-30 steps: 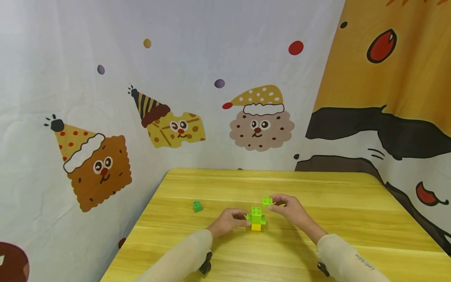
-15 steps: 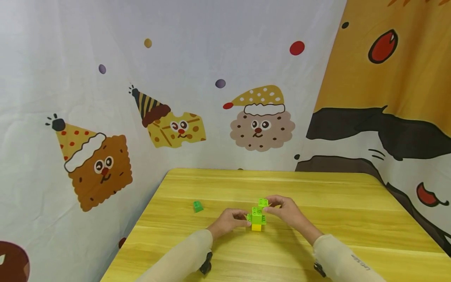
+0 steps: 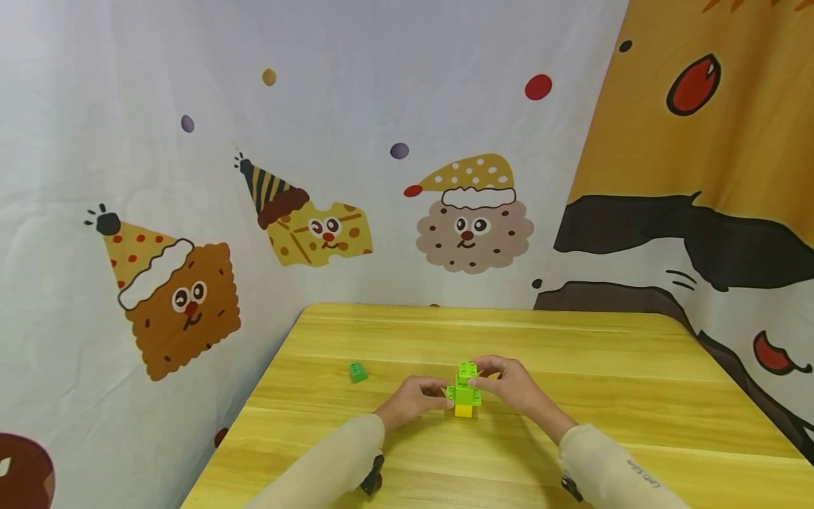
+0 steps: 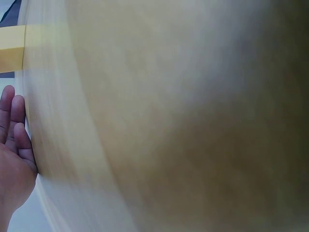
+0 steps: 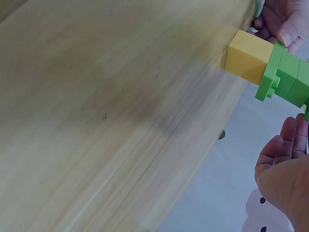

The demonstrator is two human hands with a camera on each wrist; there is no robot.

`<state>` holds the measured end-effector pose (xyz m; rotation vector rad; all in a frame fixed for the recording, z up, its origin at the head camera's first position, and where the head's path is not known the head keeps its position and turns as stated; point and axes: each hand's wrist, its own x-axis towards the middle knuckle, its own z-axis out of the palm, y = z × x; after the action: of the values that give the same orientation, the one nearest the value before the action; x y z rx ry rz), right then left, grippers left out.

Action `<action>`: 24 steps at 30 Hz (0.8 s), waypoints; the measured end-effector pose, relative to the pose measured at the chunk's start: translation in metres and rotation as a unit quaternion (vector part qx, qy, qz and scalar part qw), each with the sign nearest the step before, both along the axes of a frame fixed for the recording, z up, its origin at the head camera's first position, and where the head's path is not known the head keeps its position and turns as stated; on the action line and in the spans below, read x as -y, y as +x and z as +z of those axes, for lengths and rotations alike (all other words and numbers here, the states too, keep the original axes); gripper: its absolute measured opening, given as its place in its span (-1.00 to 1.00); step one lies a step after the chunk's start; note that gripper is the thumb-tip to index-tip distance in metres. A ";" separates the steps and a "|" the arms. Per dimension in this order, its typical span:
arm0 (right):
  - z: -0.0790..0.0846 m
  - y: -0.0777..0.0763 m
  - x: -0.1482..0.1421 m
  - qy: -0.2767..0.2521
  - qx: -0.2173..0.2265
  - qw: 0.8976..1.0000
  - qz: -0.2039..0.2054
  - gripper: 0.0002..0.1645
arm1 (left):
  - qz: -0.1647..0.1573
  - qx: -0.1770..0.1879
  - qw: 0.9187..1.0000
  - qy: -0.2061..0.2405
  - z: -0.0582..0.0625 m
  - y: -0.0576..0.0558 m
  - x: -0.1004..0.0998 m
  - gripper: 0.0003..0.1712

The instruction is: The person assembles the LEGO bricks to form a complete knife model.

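A small toy-brick stack stands on the table, with a yellow block (image 3: 463, 411) at its base and light green bricks (image 3: 463, 394) above. A wider green plate (image 5: 270, 75) juts out on both sides, just over the yellow block. My left hand (image 3: 410, 403) holds the stack's left side at this plate, thumb and fingers around its end. Up top, my right hand (image 3: 511, 383) pinches a light green brick (image 3: 468, 370) from the right. That brick sits at or just above the stack's upper studs; whether it is pressed on, I cannot tell.
One darker green brick (image 3: 358, 372) lies on the wooden table (image 3: 572, 353), left of and beyond the stack. Behind the table hangs a printed cloth (image 3: 356, 85) with cartoon figures.
My right hand has brought the light green brick leftward from beside the stack to over its top. My left hand keeps its hold on the stack's left side.
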<state>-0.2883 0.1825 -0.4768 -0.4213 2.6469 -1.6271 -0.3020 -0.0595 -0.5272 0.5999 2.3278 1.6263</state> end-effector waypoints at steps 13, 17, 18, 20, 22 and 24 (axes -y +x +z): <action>0.002 0.004 0.002 0.013 -0.012 0.999 0.031 -0.61 | 0.001 0.001 1.000 0.000 0.004 0.003 0.000 -0.70; 0.003 0.005 0.002 0.015 -0.011 0.999 0.032 -0.62 | 0.001 -0.001 1.000 0.003 0.005 0.004 -0.001 -0.70; 0.003 0.005 0.002 0.016 -0.011 0.999 0.032 -0.62 | 0.001 -0.001 1.000 0.003 0.004 0.004 -0.001 -0.70; 0.003 0.005 0.002 0.018 -0.012 0.999 0.033 -0.62 | 0.001 -0.001 1.000 0.004 0.003 0.004 -0.001 -0.69; 0.003 0.005 0.002 0.018 -0.012 0.999 0.035 -0.61 | 0.001 -0.001 1.000 0.004 0.002 0.003 -0.001 -0.70; 0.003 0.005 0.002 0.019 -0.012 0.999 0.037 -0.62 | 0.001 -0.001 1.000 0.002 0.001 0.003 -0.001 -0.70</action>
<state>-0.2836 0.1802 -0.4741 -0.5332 2.6396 -1.5592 -0.2993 -0.0587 -0.5258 0.6006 2.3284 1.6318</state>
